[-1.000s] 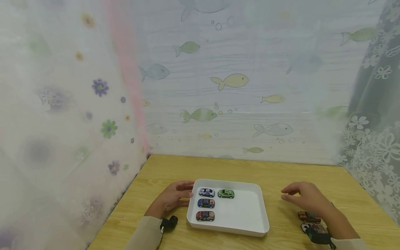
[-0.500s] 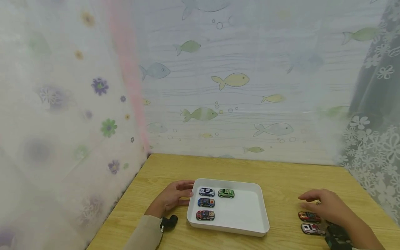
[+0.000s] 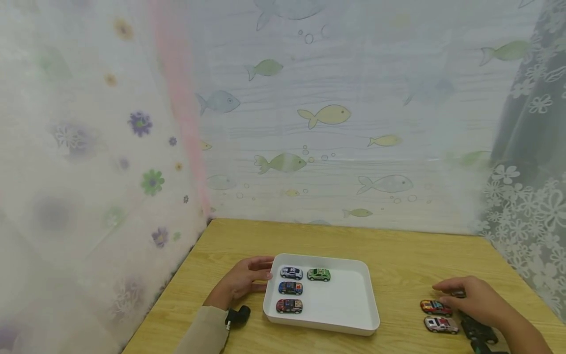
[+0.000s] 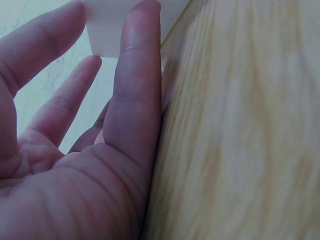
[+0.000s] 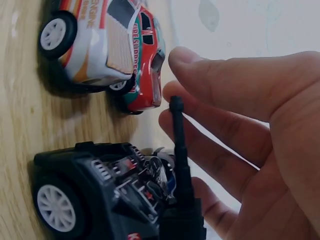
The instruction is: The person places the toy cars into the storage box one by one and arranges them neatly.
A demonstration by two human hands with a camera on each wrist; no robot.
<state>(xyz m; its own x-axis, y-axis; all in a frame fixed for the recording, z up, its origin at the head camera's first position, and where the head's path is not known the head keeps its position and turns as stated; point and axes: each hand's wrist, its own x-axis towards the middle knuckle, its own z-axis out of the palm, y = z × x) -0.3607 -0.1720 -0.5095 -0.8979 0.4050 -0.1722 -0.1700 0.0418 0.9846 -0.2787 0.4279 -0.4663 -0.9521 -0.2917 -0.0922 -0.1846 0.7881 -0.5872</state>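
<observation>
My left hand (image 3: 240, 278) rests beside the white tray (image 3: 340, 302), its extended fingertips at the left wall. In the left wrist view, the fingers (image 4: 137, 80) reach to the tray's wall close along the tabletop. My right hand (image 3: 479, 300) is over a group of toy cars at the right, thumb and fingers apart. A dark toy car (image 3: 458, 294) shows partly between them, mostly hidden. The thumb is close to a red toy car (image 5: 148, 70). A white toy car (image 5: 92, 40) and a black toy vehicle with a mast (image 5: 115, 185) are nearer the wrist.
Inside the tray stand a white-and-blue toy car (image 3: 291, 273), a green one (image 3: 319, 275), a blue one (image 3: 290, 288) and a red one (image 3: 289, 306). The wooden table (image 3: 345, 236) meets a fish-patterned curtain (image 3: 327, 147) behind and a flowered one (image 3: 110, 196) at left.
My right hand has moved right and toward me, from beside the tray's right side to over the loose cars, and lower. The left hand and the tray stay in place.
</observation>
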